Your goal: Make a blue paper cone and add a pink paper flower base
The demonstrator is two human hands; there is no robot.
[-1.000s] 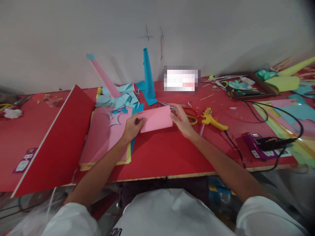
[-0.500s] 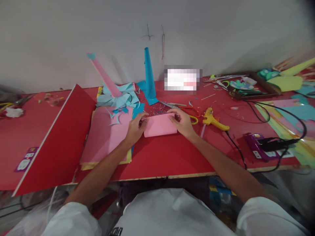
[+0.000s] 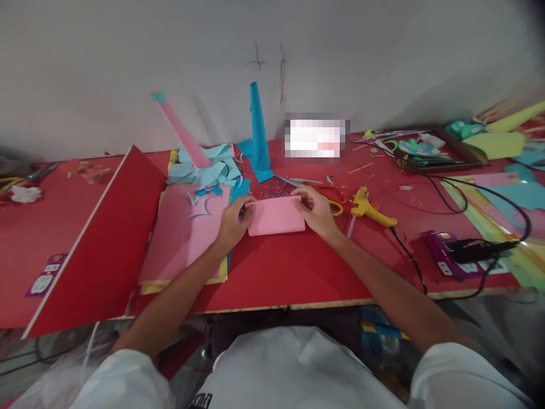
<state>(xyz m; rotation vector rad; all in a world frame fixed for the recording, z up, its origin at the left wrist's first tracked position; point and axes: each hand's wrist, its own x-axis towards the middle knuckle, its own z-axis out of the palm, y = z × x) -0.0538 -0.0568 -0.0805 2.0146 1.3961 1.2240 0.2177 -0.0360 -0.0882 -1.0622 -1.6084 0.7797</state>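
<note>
A folded or rolled sheet of pink paper point(image 3: 276, 217) is held just over the red table, its long side running left to right. My left hand point(image 3: 234, 223) pinches its upper left corner between thumb and fingers. At the upper right corner, my right hand point(image 3: 316, 214) grips it the same way. Beside my left hand lies a stack of pink paper point(image 3: 183, 238) with yellow sheets under it. Scissors with orange and yellow handles point(image 3: 336, 208) lie partly hidden behind my right hand.
A yellow glue gun point(image 3: 370, 210) and a purple power strip point(image 3: 453, 255) with cables lie right. Behind stand a blue paper cone point(image 3: 259, 130) and a leaning pink paper cone point(image 3: 183, 128) among light blue scraps. A red upright board point(image 3: 102, 244) divides the table at left.
The pink paper has shifted very slightly left and up, still held by both hands. Otherwise the scene looks the same.
</note>
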